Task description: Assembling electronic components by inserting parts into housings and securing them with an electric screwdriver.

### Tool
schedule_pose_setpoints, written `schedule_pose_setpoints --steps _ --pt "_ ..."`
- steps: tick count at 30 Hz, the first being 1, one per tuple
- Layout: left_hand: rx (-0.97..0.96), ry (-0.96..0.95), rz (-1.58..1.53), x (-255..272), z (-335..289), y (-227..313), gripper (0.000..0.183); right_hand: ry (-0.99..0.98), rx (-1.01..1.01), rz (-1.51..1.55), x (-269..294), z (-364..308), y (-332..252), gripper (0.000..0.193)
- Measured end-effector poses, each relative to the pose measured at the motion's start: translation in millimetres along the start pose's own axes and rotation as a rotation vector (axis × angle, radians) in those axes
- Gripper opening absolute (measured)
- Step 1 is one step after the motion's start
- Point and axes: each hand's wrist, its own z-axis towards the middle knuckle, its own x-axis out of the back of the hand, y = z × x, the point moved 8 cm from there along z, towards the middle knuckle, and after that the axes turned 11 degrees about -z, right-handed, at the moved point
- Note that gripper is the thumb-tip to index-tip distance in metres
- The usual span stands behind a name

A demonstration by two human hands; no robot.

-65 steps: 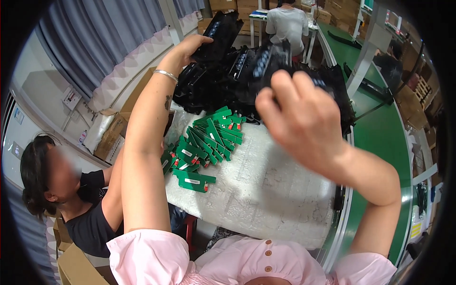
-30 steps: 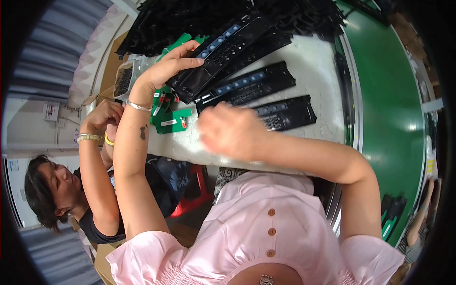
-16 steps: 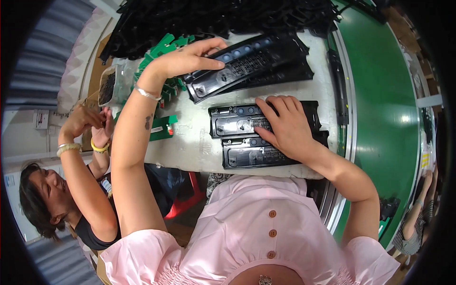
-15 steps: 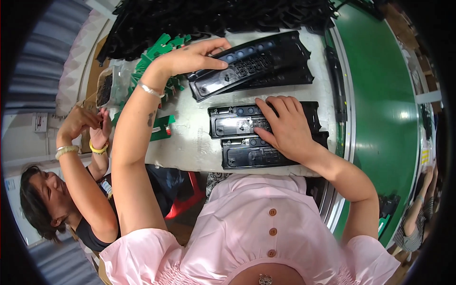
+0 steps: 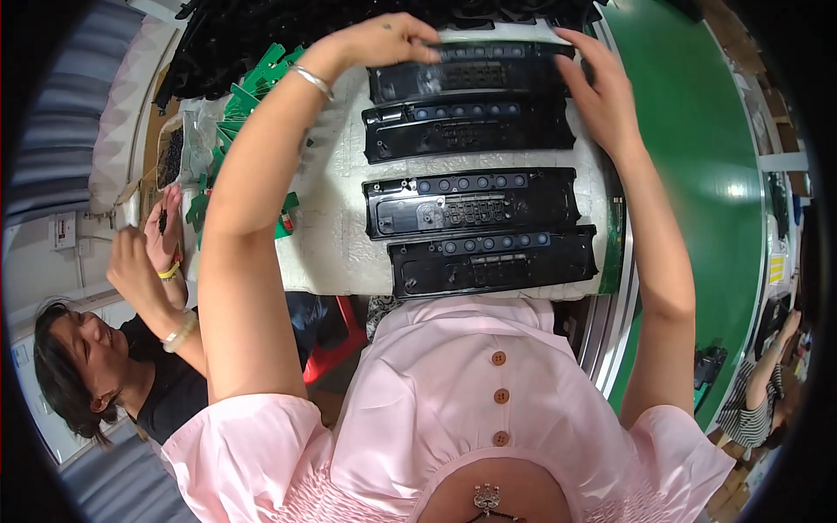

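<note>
Several long black plastic panels lie in a column in front of me, each with a row of round bluish buttons along its far edge and a cluster of small cutouts. My left hand (image 5: 388,42) grips the left end of the farthest panel (image 5: 497,78), thumb and fingers closed on it. At that panel's other end, my right hand (image 5: 602,91) has its fingers and thumb around the corner. A second panel (image 5: 523,135) sits just below, touching or overlapping it. Nearer to me are a third panel (image 5: 401,213) and a fourth panel (image 5: 558,266), partly overlapping.
Green circuit boards (image 5: 253,91) are heaped at the left of the white work surface (image 5: 327,218). A mass of black parts (image 5: 261,30) fills the far side. To the right runs a green belt or table (image 5: 689,174). A co-worker (image 5: 96,366) sits at the left, handling a small dark piece.
My right hand has left the near panels and moved to the far panel's right end. That panel, tilted before, now lies level at the far side, with another panel uncovered below it.
</note>
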Motion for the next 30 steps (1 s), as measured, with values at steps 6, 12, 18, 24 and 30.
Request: schedule_pose_setpoints --steps 6,12,18,24,30 --pt "-0.038 0.227 0.287 -10 -47 6 0.044 -0.373 -0.039 0.042 -76 -18 21 0.034" --pt "0.019 0.471 0.308 -26 -97 2 0.046 -0.313 -0.100 0.010 -78 -21 14 0.038" --pt "0.096 0.578 0.309 -35 -96 12 0.043 -0.343 -0.103 -0.028 -73 -22 15 0.040" --pt "0.095 0.601 0.146 -26 -97 9 0.047 -0.206 -0.085 -0.033 -56 -15 6 0.034" --pt "0.077 0.599 0.021 -24 -102 3 0.056 -0.258 0.262 0.229 -31 -2 -89 0.018"
